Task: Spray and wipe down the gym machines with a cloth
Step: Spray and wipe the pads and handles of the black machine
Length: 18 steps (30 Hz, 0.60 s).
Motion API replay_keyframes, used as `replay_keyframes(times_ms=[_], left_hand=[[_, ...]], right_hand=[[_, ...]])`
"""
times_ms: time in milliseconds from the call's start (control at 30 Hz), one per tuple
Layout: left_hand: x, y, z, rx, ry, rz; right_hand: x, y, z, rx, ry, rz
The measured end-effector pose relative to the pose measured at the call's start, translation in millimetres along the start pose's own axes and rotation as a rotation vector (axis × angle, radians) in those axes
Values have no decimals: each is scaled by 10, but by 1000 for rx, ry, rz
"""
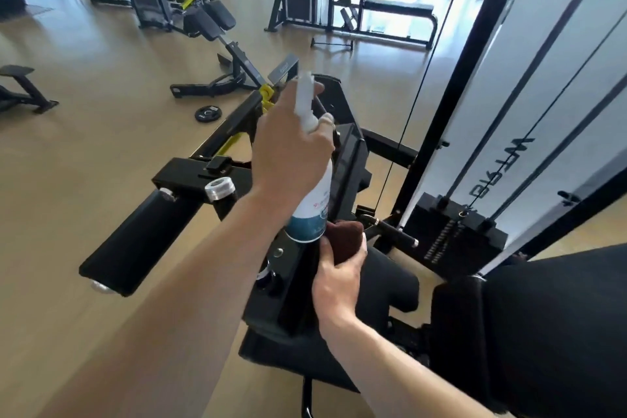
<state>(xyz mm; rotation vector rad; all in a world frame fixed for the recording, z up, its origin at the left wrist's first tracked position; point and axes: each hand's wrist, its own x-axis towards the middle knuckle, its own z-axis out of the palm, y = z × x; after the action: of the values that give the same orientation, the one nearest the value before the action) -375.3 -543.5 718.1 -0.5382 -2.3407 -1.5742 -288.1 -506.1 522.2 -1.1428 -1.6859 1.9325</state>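
My left hand [288, 146] grips a white spray bottle [310, 214] with a blue-banded label, held upright over the black gym machine [210, 176]; its nozzle points away from me. Just below the bottle's base, my right hand [339, 278] holds a bunched dark brown cloth [346, 237] against the machine's black frame. A long black padded arm [135, 244] of the machine sticks out to the lower left. Its seat pad [390, 285] lies under my right hand.
The weight stack [454, 234] with its cables and white shroud [529, 78] rises at the right. A weight plate [207, 113] lies on the wooden floor. Benches, other machines and treadmills stand farther back. Open floor spreads to the left.
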Motion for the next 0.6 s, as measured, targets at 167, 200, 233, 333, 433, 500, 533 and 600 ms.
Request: replay_keyframes(times_ms=[167,200,233,333,433,500,533,600], left_hand=[[260,-221,180,28,164,-43],[307,-247,188,30,198,-73],[347,-263,186,30,219,-106],[407,-242,219,77,212,-106],[419,-199,235,192,247,-52],[413,-211,265,289,250,-52],[414,-226,281,323,242,-55],[452,-247,329,344,238,-63]], right_hand=[[587,-139,124,9,6,15],[757,-201,148,-1,-5,22],[935,-281,173,-16,-20,36],[1438,-567,182,-36,-104,138],[1610,-695,131,-101,-153,215],[1405,-663,72,-132,-118,194],[1212,-583,46,-115,-109,185],[758,-324,-40,-83,-159,208]])
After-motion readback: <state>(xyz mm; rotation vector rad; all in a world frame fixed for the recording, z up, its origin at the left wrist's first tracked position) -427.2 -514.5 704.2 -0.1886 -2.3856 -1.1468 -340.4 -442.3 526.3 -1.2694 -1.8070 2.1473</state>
